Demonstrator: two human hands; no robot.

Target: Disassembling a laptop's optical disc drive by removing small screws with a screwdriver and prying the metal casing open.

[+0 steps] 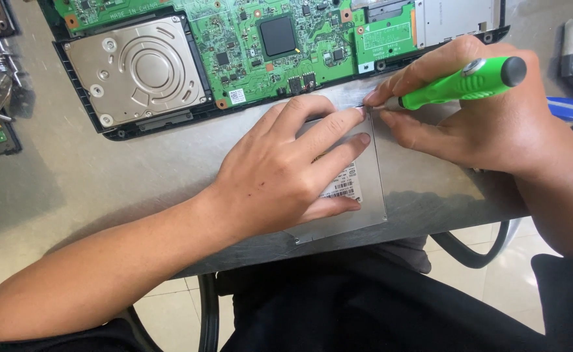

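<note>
Screwdriver (463,81) axis horizontal, tip left | right hand (488,117) grip clamped on it | left hand (286,176) flat on drive (371,195)

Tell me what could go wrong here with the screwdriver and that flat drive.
1. The screwdriver tip sits right at the left hand fingertips; a slip could jab them.
2. The drive overhangs the table edge, so easing the pressure might let it tip off.
3. A slip forward might gouge the green board.

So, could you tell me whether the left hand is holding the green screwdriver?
No, the green screwdriver is gripped in the right hand, while the left hand lies flat on the flat silver drive.
</note>
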